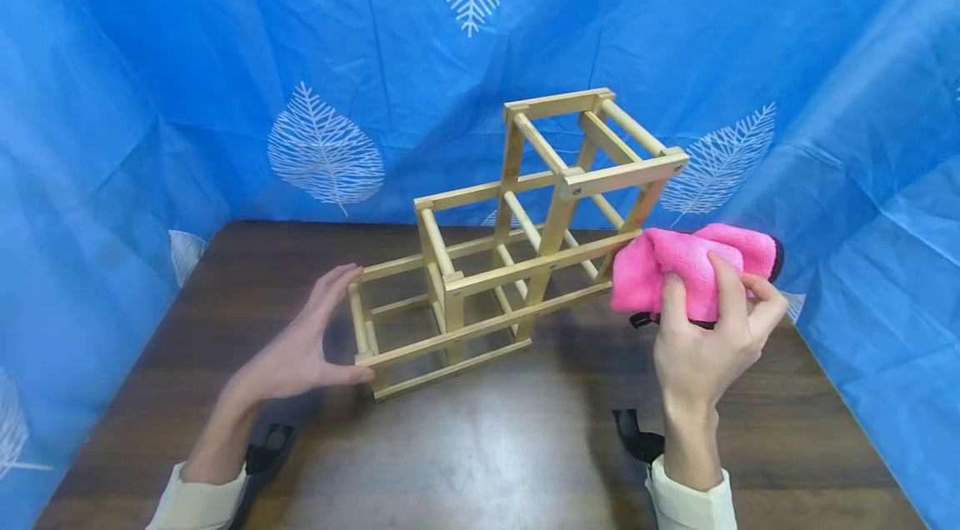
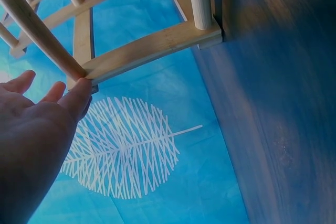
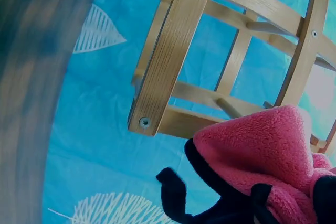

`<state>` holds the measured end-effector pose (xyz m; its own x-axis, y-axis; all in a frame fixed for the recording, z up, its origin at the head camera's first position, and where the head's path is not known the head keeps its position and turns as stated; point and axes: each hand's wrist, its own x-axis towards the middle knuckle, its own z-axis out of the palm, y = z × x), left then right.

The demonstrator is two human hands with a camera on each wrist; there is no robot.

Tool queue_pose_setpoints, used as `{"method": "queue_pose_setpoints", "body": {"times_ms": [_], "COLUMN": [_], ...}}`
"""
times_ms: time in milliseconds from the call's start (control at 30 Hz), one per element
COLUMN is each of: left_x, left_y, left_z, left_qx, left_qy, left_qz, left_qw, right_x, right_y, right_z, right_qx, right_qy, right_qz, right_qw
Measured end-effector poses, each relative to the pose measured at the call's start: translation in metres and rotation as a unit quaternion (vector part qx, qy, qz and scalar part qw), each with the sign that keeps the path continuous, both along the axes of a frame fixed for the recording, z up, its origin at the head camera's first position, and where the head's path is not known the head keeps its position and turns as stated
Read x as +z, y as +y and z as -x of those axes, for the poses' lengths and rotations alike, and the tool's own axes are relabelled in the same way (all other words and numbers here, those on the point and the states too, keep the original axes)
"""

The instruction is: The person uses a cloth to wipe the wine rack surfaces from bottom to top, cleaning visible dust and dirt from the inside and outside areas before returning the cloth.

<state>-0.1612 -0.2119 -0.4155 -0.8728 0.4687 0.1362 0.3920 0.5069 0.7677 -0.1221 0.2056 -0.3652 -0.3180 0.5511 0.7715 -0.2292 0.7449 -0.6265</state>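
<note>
A light wooden rack (image 1: 495, 263) with stepped sections, made of flat slats and round dowels, stands slantwise over the middle of the table. My left hand (image 1: 292, 355) spans its lower left end, the thumb at the front corner and fingertips at the rear one. In the left wrist view, a fingertip of the left hand (image 2: 37, 129) meets the rack's corner. My right hand (image 1: 708, 338) pinches a bunched pink cloth (image 1: 690, 272) with black edging, right at the rack's right end. The right wrist view shows the cloth (image 3: 257, 156) overlapping a slat's lower end, with the right hand hidden.
Under the rack is a dark brown wooden table (image 1: 480, 455). A blue curtain (image 1: 225, 30) with white leaf prints surrounds its back and sides. Black straps (image 1: 637, 437) hang at both wrists, beside the pale sleeves (image 1: 690, 501).
</note>
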Motion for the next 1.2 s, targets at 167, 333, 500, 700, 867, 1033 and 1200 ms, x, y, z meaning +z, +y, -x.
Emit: {"method": "queue_pose_setpoints", "body": {"times_ms": [167,333,500,700,867,1033,1200], "left_x": [-0.002,-0.001,0.0,-0.001,0.0,0.0,-0.001], "left_y": [0.0,0.0,-0.001,-0.002,-0.003,-0.003,-0.002], "left_z": [-0.001,-0.001,0.0,-0.001,-0.003,-0.002,-0.001], "left_qx": [-0.01,-0.013,-0.01,-0.005,0.002,0.0,-0.006], "left_qy": [0.002,0.001,0.002,0.002,-0.005,-0.002,0.008], "left_qz": [-0.01,-0.015,-0.013,-0.006,-0.003,-0.006,-0.009], "left_qw": [0.9999,0.9998,0.9999,1.0,1.0,1.0,0.9999], "right_x": [0.002,0.003,0.003,0.003,0.002,-0.001,-0.004], "right_y": [-0.005,-0.012,-0.018,-0.029,-0.043,-0.057,-0.07], "right_z": [0.004,0.007,0.007,0.001,-0.003,-0.007,-0.011], "right_qx": [0.006,0.031,0.049,0.076,0.101,0.109,0.112], "right_qy": [-0.042,-0.065,-0.072,-0.082,-0.069,-0.045,-0.014], "right_qz": [-0.029,-0.057,-0.069,-0.083,-0.101,-0.129,-0.154], "right_qw": [0.9987,0.9958,0.9938,0.9903,0.9873,0.9847,0.9817]}}
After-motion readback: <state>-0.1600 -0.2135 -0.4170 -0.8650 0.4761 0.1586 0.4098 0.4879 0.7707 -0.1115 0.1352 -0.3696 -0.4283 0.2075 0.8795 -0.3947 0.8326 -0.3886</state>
